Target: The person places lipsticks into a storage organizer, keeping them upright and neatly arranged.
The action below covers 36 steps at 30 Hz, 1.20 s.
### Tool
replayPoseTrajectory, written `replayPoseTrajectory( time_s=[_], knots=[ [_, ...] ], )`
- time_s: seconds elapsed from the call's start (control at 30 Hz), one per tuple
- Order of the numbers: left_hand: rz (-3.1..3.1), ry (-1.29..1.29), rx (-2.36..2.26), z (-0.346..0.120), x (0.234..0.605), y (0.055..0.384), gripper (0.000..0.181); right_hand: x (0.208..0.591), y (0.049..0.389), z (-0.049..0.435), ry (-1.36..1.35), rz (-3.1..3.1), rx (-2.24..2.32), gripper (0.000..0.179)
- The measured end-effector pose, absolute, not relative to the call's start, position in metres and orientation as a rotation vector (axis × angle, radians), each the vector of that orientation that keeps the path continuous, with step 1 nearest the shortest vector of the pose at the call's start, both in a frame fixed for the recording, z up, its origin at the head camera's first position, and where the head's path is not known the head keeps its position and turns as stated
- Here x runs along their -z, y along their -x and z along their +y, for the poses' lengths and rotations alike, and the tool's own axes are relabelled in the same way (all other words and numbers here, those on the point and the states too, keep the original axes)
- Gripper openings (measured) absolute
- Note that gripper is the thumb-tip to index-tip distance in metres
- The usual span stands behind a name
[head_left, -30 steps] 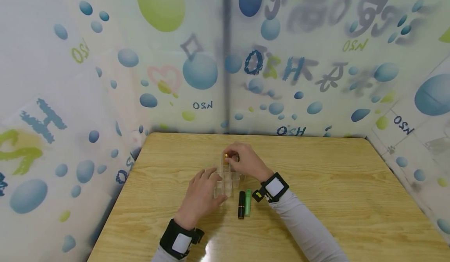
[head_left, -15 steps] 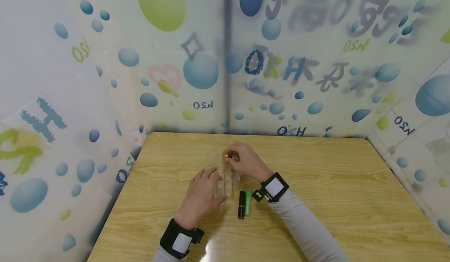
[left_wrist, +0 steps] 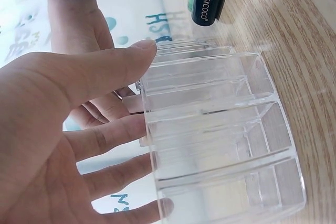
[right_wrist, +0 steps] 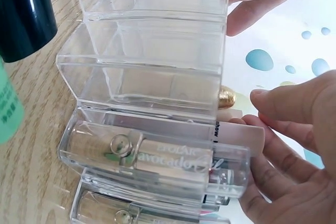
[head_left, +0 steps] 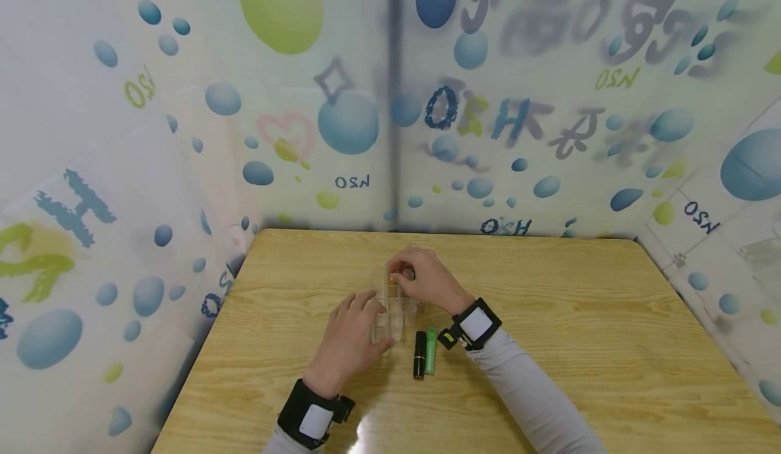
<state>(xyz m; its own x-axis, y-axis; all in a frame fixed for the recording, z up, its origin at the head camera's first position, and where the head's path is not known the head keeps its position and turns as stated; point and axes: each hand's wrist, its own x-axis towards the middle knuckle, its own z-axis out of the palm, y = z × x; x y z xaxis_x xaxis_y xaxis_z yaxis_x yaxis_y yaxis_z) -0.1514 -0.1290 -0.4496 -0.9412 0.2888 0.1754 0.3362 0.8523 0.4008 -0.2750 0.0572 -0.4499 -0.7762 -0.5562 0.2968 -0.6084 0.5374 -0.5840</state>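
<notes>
A clear plastic cosmetics organizer [head_left: 395, 315] with several compartments stands between my hands. My left hand [head_left: 350, 332] rests its thumb and fairly straight fingers along its edge; in the left wrist view the fingertips [left_wrist: 149, 163] lie at the rim. At the far end is my right hand [head_left: 427, 278], with thumb and fingers bent loosely around the compartment openings. The right wrist view shows a gold-ended tube [right_wrist: 227, 98] in one compartment, a small gap from the thumb tip. Below it sit a pale pink item [right_wrist: 252, 135] and a clear-cased tube lettered "avocado" [right_wrist: 168, 156].
A black tube [head_left: 419, 356] and a green tube [head_left: 430, 352] lie side by side on the wooden table [head_left: 549, 305], just right of the organizer's near end. Patterned walls [head_left: 488, 203] enclose the table's back and sides.
The gold-ended tube at my right fingertips has gone lower into the organizer and shows less in the head view. My left hand has stayed in place.
</notes>
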Motion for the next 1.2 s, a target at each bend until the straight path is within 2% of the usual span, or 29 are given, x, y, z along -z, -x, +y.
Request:
replayPoseTrajectory(
  time_s=[0.63,1.2],
  knots=[
    [-2.933,0.489,0.686,-0.126,0.448,0.15,0.049,0.435,0.263,0.059,-1.095,-2.568,-1.051,0.012],
    [-2.75,0.562,0.697,-0.119,0.449,0.153,0.037,0.443,0.222,0.091,-1.105,-2.54,-1.005,0.009]
  ],
)
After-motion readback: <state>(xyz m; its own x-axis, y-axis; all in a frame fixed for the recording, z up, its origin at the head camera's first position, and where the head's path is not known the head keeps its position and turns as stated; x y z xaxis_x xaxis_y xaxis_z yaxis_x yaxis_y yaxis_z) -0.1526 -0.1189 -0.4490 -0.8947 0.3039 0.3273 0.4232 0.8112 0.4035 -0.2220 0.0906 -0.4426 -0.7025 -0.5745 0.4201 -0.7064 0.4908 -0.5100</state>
